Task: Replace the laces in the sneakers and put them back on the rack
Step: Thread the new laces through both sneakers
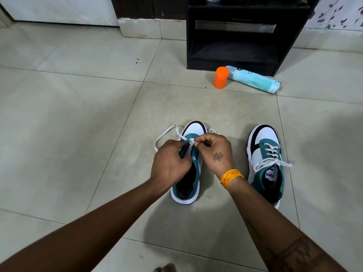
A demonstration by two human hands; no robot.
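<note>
Head camera, looking down at a tiled floor (78, 114): a person crouches over a teal-and-white sneaker (193, 167) near the middle of the floor, threading a white lace (167, 134) through its lowest eyelets near the toe. The left hand (170, 163) has its fingers curled round the teal eyelet flap, holding it steady. The right hand (214, 152), wearing an orange wristband (230, 176), pinches the lace tip between thumb and fingertips just over the tongue. The rest of the lace loops loosely onto the floor to the left of the toe.

Just beside it, to the right, the second sneaker (266, 163) stands fully laced and tied in a bow. Toward the far edge of the floor stands a dark shoe rack (235, 36), its lower shelf apparently bare. An orange cap (221, 77) and a light blue bottle (255, 79) lying on its side rest on the floor in front of it.

By these signs the job is roughly half done. The risks from here appear small but real: the pinched tip could slip back out of the eyelet, the loose end could be pulled uneven, or an eyelet skipped, since the hands hide much of the row.
</note>
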